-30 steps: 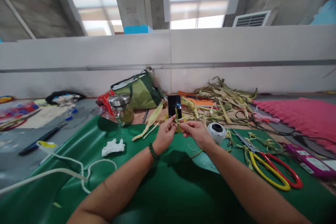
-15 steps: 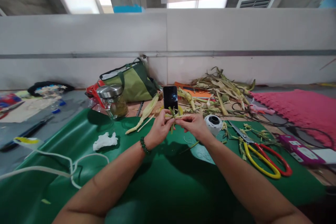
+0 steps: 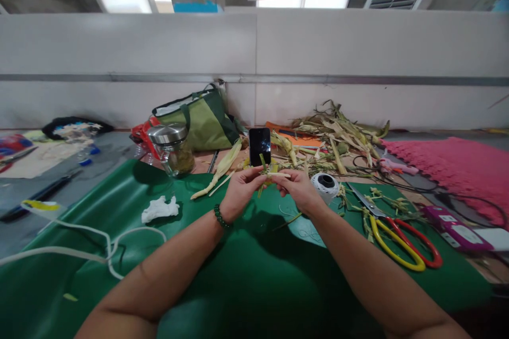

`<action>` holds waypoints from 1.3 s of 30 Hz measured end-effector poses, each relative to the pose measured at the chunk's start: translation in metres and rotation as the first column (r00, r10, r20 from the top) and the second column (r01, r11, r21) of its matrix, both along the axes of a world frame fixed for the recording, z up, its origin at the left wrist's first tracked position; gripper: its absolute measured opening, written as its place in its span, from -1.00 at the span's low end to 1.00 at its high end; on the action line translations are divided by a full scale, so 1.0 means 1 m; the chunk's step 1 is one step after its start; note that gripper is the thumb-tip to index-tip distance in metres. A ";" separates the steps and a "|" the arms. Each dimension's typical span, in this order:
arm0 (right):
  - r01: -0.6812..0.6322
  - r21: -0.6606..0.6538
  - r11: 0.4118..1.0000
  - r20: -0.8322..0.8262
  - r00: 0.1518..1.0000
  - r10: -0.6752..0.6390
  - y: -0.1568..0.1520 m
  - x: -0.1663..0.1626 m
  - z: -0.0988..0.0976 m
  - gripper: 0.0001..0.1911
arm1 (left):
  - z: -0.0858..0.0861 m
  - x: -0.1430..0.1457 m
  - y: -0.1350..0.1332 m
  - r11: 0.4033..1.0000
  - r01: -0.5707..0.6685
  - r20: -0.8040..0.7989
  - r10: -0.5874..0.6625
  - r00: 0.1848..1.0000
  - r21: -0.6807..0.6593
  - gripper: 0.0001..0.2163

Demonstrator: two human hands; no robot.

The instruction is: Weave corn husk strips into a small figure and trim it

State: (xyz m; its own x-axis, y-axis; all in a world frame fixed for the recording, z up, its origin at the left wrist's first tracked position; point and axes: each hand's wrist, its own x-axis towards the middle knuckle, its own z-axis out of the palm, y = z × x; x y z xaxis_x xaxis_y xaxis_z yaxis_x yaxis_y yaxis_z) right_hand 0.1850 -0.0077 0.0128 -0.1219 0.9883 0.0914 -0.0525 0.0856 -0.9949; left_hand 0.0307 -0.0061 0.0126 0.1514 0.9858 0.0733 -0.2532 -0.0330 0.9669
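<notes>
Both hands meet above the green mat, in front of a phone propped upright. Thumb and fingers of my left hand pinch a small bundle of green plant strips, which look like corn husk. My right hand is closed on a pale husk strip that lies across the bundle. The fingers partly hide where the strips cross. Just right of my right hand stands a spool of white thread, with loose thread on the mat below it.
Large scissors with yellow and red handles lie at right, near a purple box. Dried husks are heaped behind. A glass jar, green bag, crumpled tissue and white cable are at left.
The pale strip now sticks out more plainly to the right, over the right fingers. My right fingers have shifted slightly, and the green bundle stands a little more upright.
</notes>
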 end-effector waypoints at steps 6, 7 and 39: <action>0.057 -0.016 0.998 -0.041 0.997 -0.057 -0.004 -0.004 0.002 -0.57 | 0.008 -0.003 -0.007 0.996 0.037 -0.139 -0.025 0.990 0.081 -0.65; 0.057 -0.021 0.998 -0.062 0.996 -0.058 -0.005 -0.005 0.003 -0.58 | 0.010 -0.004 -0.008 0.995 0.049 -0.151 -0.036 0.988 0.082 -0.64; -0.032 -0.082 0.996 -0.190 0.982 0.015 -0.012 -0.012 0.000 -0.55 | 0.020 -0.010 -0.012 0.914 0.400 0.029 -0.399 0.917 -0.062 -0.56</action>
State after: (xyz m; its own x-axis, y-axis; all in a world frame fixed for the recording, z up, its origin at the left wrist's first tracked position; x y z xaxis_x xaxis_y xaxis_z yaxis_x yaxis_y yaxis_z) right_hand 0.1729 -0.0193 0.0127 -0.1337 0.9905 0.0316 -0.2410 -0.0016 -0.9705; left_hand 0.0202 -0.0176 0.0330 0.5328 0.8461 0.0165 -0.2470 0.1369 0.9593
